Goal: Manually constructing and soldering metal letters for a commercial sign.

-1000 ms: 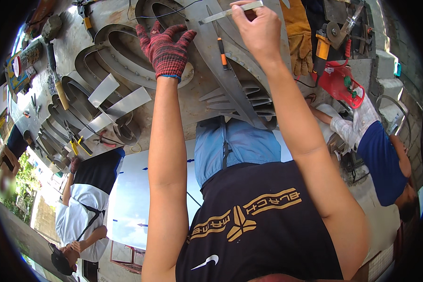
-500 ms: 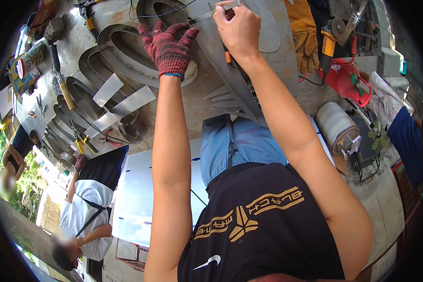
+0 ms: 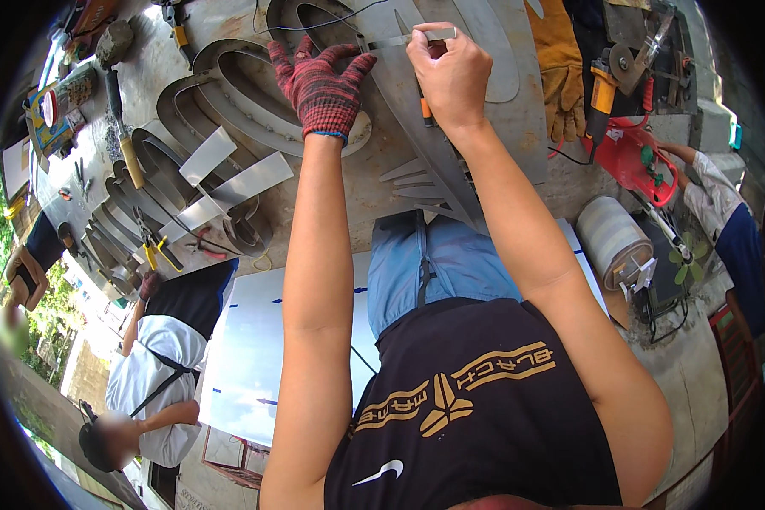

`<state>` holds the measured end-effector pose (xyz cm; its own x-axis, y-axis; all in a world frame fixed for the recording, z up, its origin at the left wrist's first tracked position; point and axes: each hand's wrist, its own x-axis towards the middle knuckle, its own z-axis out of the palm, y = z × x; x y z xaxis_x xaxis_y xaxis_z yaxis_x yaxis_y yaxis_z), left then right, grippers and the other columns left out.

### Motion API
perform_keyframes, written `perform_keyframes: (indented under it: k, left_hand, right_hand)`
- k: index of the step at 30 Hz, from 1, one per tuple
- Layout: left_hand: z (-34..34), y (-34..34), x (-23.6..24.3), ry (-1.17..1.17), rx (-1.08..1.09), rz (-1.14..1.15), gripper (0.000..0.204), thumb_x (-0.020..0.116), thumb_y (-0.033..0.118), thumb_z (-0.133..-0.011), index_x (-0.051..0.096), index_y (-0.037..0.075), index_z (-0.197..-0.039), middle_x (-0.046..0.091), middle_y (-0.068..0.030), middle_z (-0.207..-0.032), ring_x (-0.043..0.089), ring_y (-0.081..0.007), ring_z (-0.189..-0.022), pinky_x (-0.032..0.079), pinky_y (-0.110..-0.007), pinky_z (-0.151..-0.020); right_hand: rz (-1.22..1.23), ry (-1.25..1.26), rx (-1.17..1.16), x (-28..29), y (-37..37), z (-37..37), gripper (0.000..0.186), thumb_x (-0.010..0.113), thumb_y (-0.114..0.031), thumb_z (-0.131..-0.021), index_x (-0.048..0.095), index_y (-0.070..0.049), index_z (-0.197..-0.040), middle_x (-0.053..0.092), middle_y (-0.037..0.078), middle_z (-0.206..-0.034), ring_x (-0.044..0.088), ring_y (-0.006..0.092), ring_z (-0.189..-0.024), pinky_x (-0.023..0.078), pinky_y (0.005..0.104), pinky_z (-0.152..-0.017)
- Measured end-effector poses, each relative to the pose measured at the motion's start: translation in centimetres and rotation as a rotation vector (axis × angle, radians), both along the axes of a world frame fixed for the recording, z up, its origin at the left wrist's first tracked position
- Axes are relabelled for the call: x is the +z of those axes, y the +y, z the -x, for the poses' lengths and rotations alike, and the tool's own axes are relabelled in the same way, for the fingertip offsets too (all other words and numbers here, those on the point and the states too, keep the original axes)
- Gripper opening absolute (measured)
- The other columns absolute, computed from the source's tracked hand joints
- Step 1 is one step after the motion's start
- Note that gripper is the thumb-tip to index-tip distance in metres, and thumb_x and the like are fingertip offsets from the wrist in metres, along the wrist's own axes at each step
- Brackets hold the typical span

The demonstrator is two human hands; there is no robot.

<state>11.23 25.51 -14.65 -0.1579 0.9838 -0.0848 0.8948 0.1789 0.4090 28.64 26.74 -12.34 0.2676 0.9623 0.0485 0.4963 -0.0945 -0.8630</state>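
Observation:
My left hand (image 3: 327, 89), in a red and black knitted glove, lies with fingers spread over the edge of a curved sheet-metal form (image 3: 229, 59) on the metal table. My bare right hand (image 3: 452, 75) is closed in a pinch on a thin, flat metal strip (image 3: 389, 42), which reaches left towards the gloved fingertips. Beneath both the strip and my right hand lies a long, tapering grey metal piece (image 3: 399, 102). An orange-ended tool (image 3: 426, 110) shows just below my right hand, partly hidden. My left fingertips' exact contact with the form cannot be made out.
Pliers (image 3: 155, 246), a hammer (image 3: 126, 144) and bent metal strips lie left. Yellow work gloves (image 3: 561, 85), an angle grinder (image 3: 603, 89) and a red tool case (image 3: 625, 161) are right. One person (image 3: 157, 357) stands left; another person's arm (image 3: 680, 153) reaches in right.
The whole view has shifted slightly, setting the table lower and further right. My right hand keeps its pinch on the strip, and a person's arm at the right now reaches towards the red case.

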Motion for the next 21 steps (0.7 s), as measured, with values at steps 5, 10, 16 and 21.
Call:
perform_keyframes:
  k: [5, 10, 16, 21]
  left_hand:
    - [0.0, 0.0, 0.0, -0.013, -0.008, 0.0, 0.042, 0.08, 0.054, -0.082, 0.082, 0.023, -0.11, 0.06, -0.0282, -0.141, 0.031, -0.0369, -0.152, 0.008, -0.051, -0.128]
    - [-0.1, 0.1, 0.3, -0.063, 0.033, 0.071, 0.039, 0.082, 0.052, -0.08, 0.082, 0.024, -0.109, 0.054, -0.027, -0.148, 0.024, -0.0418, -0.154, 0.012, -0.052, -0.127]
    - [-0.4, 0.1, 0.8, -0.062, 0.07, 0.048, 0.038, 0.085, 0.049, -0.076, 0.083, 0.026, -0.106, 0.052, -0.0228, -0.153, 0.017, -0.0439, -0.156, 0.016, -0.052, -0.125]
    - [-0.3, 0.1, 0.7, -0.069, 0.081, 0.043, 0.04, 0.086, 0.052, -0.073, 0.083, 0.027, -0.105, 0.055, -0.0212, -0.151, 0.017, -0.0423, -0.156, 0.014, -0.05, -0.125]
  right_hand:
    - [0.086, -0.024, 0.021, 0.1, 0.7, 0.0, 0.009, 0.074, -0.015, -0.087, 0.074, -0.006, -0.084, 0.066, 0.007, -0.058, 0.066, 0.0244, -0.055, 0.052, 0.0358, -0.058]
    - [-0.04, -0.012, -0.054, 2.0, 1.8, -1.8, 0.012, 0.076, -0.019, -0.089, 0.076, -0.007, -0.088, 0.07, 0.007, -0.064, 0.07, 0.0208, -0.058, 0.054, 0.0343, -0.06]
    - [-0.233, -0.191, -0.075, 2.4, 8.0, -5.8, 0.013, 0.074, -0.021, -0.09, 0.078, -0.009, -0.091, 0.075, 0.01, -0.075, 0.075, 0.0254, -0.068, 0.057, 0.0351, -0.066]
    - [-0.118, -0.297, -0.024, 0.8, 10.8, -5.9, 0.019, 0.073, -0.027, -0.09, 0.079, -0.009, -0.093, 0.076, 0.014, -0.079, 0.076, 0.0313, -0.073, 0.059, 0.0367, -0.068]
